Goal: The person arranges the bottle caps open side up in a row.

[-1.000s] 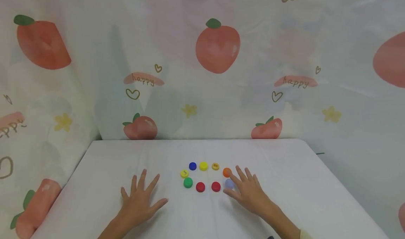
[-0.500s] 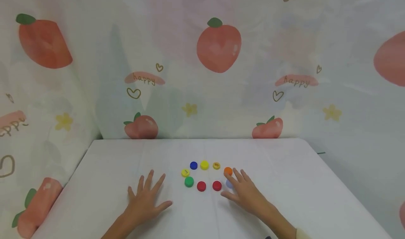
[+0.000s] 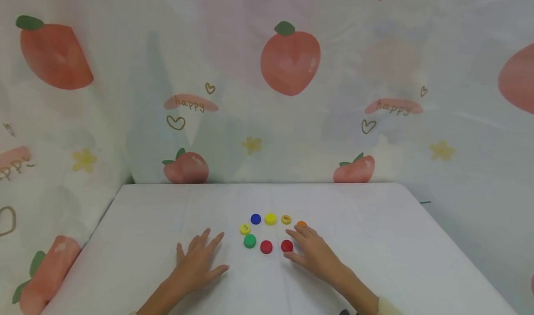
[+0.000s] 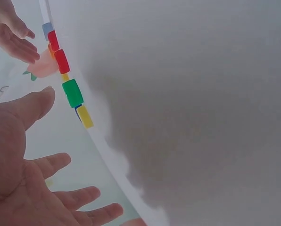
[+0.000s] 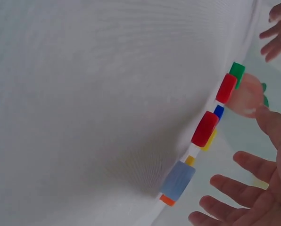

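One pale-blue disc (image 5: 178, 181), wrist views only, head view blocked

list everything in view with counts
red caps: 2, red, near side of group
green cap: 1, green, near left
yellow caps: 3, yellow to golden, left and far sides
blue cap: 1, dark blue, far left
orange cap: 1, orange, far right, partly hidden
pale blue cap: 1, pale blue, right side
table: 1, white, under caps
backdrop: 1, pale, peach prints, behind and beside table
dark object: 1, black, bottom edge, mostly cut off
left hand: 1, left of caps
right hand: 1, over right side
right sleeve: 1, cream, bottom edge
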Action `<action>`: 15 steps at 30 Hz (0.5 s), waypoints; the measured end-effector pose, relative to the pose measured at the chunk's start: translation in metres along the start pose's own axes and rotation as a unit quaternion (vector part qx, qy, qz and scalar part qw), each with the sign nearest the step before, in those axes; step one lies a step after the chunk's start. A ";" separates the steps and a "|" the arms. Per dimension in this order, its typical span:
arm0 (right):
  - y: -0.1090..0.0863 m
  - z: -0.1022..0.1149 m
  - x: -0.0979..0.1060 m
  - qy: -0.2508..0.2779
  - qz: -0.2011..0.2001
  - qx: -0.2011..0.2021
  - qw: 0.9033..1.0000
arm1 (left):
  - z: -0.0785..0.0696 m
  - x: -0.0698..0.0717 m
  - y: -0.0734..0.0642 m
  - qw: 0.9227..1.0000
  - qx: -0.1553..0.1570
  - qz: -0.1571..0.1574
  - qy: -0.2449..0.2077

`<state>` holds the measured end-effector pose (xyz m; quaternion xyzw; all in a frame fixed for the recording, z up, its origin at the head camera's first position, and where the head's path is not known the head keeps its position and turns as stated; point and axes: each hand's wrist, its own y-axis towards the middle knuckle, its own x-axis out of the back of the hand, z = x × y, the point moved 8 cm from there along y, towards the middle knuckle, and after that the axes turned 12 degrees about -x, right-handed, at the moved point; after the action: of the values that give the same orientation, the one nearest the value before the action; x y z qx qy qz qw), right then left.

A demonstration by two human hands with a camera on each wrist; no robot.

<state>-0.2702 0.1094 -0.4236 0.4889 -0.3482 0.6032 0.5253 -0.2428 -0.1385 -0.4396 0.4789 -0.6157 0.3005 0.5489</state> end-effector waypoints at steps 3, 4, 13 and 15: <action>0.002 0.003 -0.004 -0.010 0.002 0.004 1.000 | -0.003 0.000 0.004 1.000 -0.005 -0.004 0.001; 0.003 0.004 -0.005 -0.011 0.002 0.005 1.000 | -0.004 -0.001 0.005 1.000 -0.006 -0.005 -0.002; 0.006 0.013 -0.003 -0.011 -0.003 0.021 1.000 | -0.010 -0.007 0.018 0.999 0.001 -0.007 -0.040; 0.008 0.015 -0.004 -0.008 -0.002 0.023 1.000 | -0.013 -0.007 0.021 0.999 -0.002 -0.013 -0.044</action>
<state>-0.2749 0.0929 -0.4221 0.5066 -0.3371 0.6058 0.5125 -0.2578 -0.1177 -0.4404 0.4983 -0.6335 0.2706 0.5265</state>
